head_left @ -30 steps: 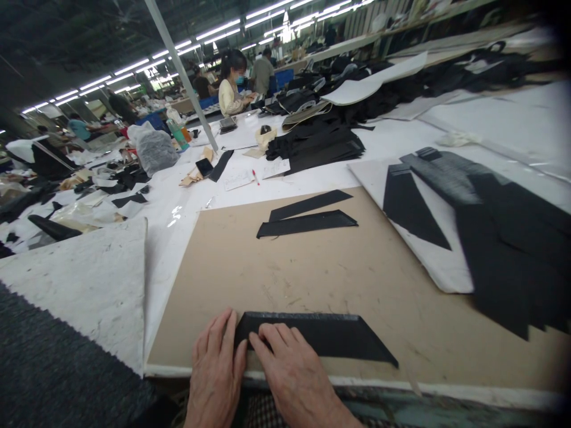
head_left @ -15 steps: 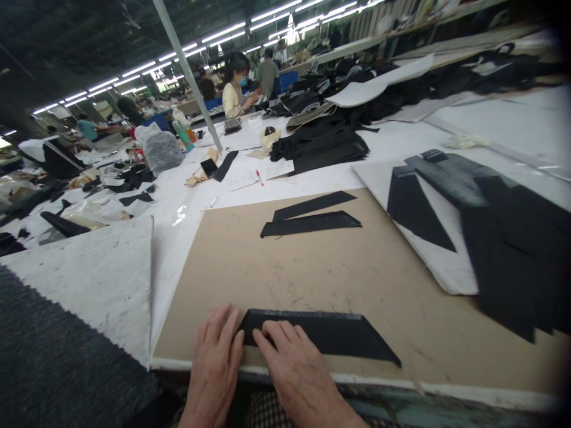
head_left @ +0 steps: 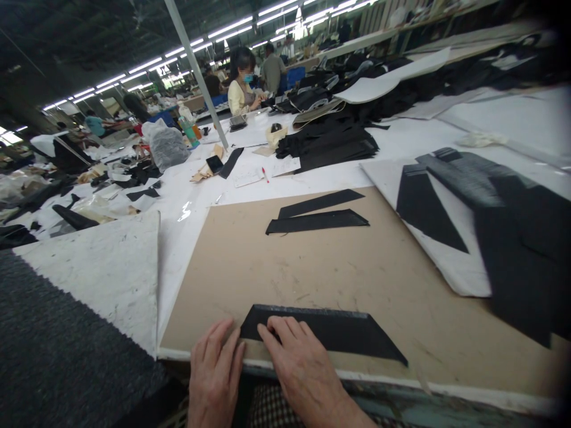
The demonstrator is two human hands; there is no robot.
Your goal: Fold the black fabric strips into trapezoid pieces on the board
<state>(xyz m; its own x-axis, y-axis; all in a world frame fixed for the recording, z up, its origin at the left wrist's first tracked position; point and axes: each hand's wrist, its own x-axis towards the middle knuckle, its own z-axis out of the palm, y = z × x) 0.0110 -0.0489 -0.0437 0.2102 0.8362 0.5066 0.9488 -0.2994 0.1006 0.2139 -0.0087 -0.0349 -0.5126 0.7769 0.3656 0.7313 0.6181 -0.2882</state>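
Note:
A black trapezoid piece [head_left: 343, 333] with a shiny strip along its far edge lies near the front edge of the tan board [head_left: 214, 261]. My right hand [head_left: 298, 356] rests on the left part of this piece, fingers bent and thumb apart. Beside the piece's left tip, my left hand [head_left: 216, 362] lies over the board's front edge with its fingers extended; nothing shows in its grasp. Two narrow black strips [head_left: 325, 220] lie farther back on the board, one behind the other.
Black cut pieces [head_left: 521, 255] lie on a white sheet [head_left: 468, 276] at the right. A whitish board [head_left: 102, 267] and dark textured material [head_left: 57, 339] are on the left. Behind stand a metal pole [head_left: 200, 77] and a person [head_left: 241, 95].
My left hand has drawn slightly back toward the board's front edge, away from the piece's tip. My right hand remains on the piece. The whole view has shifted a little.

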